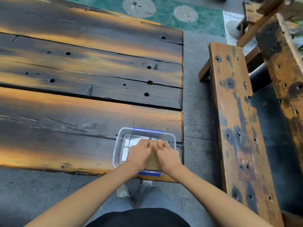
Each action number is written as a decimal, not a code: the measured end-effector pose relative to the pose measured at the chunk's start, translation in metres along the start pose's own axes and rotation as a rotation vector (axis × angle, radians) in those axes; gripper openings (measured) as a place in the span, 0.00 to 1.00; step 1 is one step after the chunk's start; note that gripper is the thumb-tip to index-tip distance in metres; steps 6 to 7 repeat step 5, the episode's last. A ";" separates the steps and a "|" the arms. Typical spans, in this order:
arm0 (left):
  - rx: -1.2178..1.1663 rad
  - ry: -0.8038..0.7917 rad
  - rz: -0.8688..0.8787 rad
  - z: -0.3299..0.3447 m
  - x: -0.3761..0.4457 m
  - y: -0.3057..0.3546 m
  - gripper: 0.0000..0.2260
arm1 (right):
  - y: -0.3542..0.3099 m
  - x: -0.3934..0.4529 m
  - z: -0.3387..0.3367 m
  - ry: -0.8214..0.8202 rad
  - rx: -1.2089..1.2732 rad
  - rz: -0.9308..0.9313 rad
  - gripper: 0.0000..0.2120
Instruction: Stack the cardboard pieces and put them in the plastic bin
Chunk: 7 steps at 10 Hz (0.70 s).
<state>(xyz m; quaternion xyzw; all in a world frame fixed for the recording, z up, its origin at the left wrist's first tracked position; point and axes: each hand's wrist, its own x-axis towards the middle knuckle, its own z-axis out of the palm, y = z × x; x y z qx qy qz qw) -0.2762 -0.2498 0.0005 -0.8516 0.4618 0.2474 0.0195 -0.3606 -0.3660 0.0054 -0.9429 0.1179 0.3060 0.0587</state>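
I am observing the cardboard pieces (153, 158) lying inside the clear plastic bin (118, 141), which is sitting at the near right corner of the wooden tabletop (82, 99). Both hands are reaching into the bin. The left hand (139, 154) is lying palm-down on the left part of the stack, fingers curled; the right hand (166, 154) is doing the same on the right part, and the two are nearly touching at the fingertips. I am reading both as pressing on the cardboard, but I cannot tell whether either is gripping an edge.

I am judging the stack to be light, stiff and dry, with a matte surface that should not slip under bare skin. It should resist bending across its face yet crease if levered at one corner. Best hold, in my judgement: opposite long edges, one hand per side, keeping the pieces squared. The bin's walls are standing close around the stack, so fingers will have little room at the sides. A blue latch (148, 130) is showing on the far rim.
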 end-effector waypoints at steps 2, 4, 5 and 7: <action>-0.122 -0.042 0.049 -0.011 -0.001 -0.010 0.21 | -0.005 -0.010 -0.001 0.017 0.003 -0.005 0.43; -0.353 0.058 0.054 -0.038 -0.009 -0.039 0.15 | 0.001 -0.008 -0.036 0.095 0.045 0.013 0.19; -0.389 0.248 -0.002 -0.056 -0.014 -0.058 0.13 | 0.008 -0.002 -0.059 0.184 0.085 0.015 0.20; -0.389 0.248 -0.002 -0.056 -0.014 -0.058 0.13 | 0.008 -0.002 -0.059 0.184 0.085 0.015 0.20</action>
